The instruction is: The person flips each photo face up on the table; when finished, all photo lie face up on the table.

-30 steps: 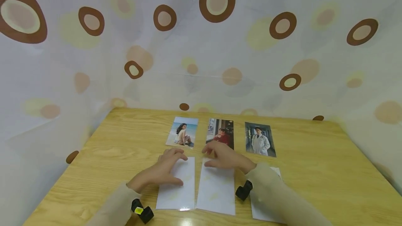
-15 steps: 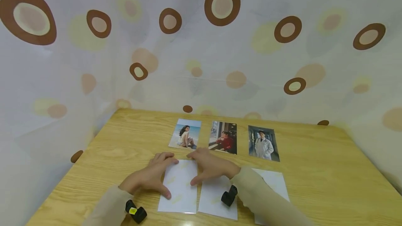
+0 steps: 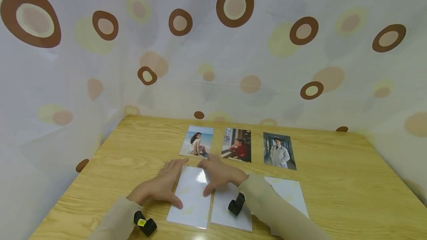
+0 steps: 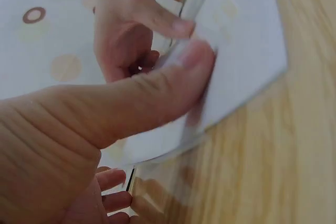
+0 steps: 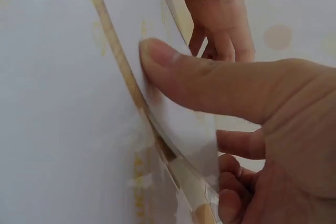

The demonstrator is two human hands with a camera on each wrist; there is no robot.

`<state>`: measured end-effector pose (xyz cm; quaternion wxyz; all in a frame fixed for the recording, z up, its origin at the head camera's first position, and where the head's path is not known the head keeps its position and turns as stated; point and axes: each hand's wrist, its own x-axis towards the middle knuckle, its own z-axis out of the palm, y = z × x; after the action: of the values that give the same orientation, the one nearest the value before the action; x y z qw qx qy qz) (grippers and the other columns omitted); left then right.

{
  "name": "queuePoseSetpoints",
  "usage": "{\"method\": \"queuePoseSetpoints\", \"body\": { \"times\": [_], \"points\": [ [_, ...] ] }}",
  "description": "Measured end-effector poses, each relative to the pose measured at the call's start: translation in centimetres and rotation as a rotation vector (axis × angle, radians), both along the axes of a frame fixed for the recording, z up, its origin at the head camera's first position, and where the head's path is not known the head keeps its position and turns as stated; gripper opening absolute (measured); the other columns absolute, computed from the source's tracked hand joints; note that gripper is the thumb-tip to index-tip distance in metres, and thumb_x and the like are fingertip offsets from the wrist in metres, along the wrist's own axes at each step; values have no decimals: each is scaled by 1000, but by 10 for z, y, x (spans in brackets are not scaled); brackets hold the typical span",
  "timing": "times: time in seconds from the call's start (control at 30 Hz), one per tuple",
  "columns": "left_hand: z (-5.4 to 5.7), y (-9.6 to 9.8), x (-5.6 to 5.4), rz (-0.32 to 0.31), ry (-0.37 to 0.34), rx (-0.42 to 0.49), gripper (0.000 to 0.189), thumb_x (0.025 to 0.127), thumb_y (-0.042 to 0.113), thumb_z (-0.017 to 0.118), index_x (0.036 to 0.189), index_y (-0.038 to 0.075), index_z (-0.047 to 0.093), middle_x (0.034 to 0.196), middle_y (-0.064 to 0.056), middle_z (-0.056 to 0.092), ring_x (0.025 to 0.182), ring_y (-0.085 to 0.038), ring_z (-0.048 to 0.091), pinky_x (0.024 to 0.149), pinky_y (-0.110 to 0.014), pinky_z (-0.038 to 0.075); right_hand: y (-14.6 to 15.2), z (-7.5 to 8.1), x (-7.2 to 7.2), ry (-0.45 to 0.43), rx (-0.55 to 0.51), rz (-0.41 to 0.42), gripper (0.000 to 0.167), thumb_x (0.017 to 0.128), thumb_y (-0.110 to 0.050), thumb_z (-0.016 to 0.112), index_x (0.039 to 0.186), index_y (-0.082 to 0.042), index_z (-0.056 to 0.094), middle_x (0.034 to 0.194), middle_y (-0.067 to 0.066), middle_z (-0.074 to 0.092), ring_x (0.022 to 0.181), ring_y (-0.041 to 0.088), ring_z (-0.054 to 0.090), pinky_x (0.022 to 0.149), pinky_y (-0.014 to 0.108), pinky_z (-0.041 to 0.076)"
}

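Three white cards lie in a near row. My left hand [image 3: 160, 188] and right hand [image 3: 220, 173] hold the leftmost card [image 3: 191, 203] from its two sides. Each thumb presses on its white face, while fingers reach past the edges. A bright glare shows near its far end, and its edge looks raised off the table in the left wrist view, where the card [image 4: 247, 56] bends slightly. Beneath my right forearm lies the middle card [image 3: 227, 219]. The right-hand card [image 3: 293, 195] is partly covered by my sleeve. Fingertips under the held card are mostly hidden.
Farther back lie a photo of a person on a beach [image 3: 197, 143], a photo of a person in red at a window [image 3: 237, 145], and a photo of a person in a doctor's coat [image 3: 279, 151]. A spotted curtain [image 3: 250, 47] surrounds the wooden table [image 3: 333, 180].
My right hand has moved left from the middle card to the leftmost one. My left hand has shifted to its left edge. The card has tilted slightly and now catches a glare.
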<state>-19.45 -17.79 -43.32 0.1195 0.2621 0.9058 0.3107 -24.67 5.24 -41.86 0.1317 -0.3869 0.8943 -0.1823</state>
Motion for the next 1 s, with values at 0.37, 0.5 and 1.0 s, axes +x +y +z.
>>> {"method": "queuePoseSetpoints", "body": {
  "times": [0.37,0.5,1.0],
  "points": [
    [5,-12,-11,34,-363,469,54,96,8,56,140,-8,27,104,-21,68,64,-14,63,56,-26,52,-2,1,4,57,-194,-126,66,71,-21,86,126,-4,52,108,10,44,95,19,37,81,33,40],
    [10,-12,-11,117,-369,522,42,99,12,51,135,-4,36,93,-14,70,49,-10,56,44,-23,44,-4,0,9,103,-305,-133,56,80,-16,78,124,0,48,103,11,47,87,17,41,74,28,41],
    [28,-4,-1,84,-460,462,73,103,52,17,154,0,4,154,-26,23,132,-35,41,107,-47,34,-13,12,21,-477,-475,-160,39,103,-33,43,128,-3,42,100,11,64,81,23,66,62,32,54]
  ]
}}
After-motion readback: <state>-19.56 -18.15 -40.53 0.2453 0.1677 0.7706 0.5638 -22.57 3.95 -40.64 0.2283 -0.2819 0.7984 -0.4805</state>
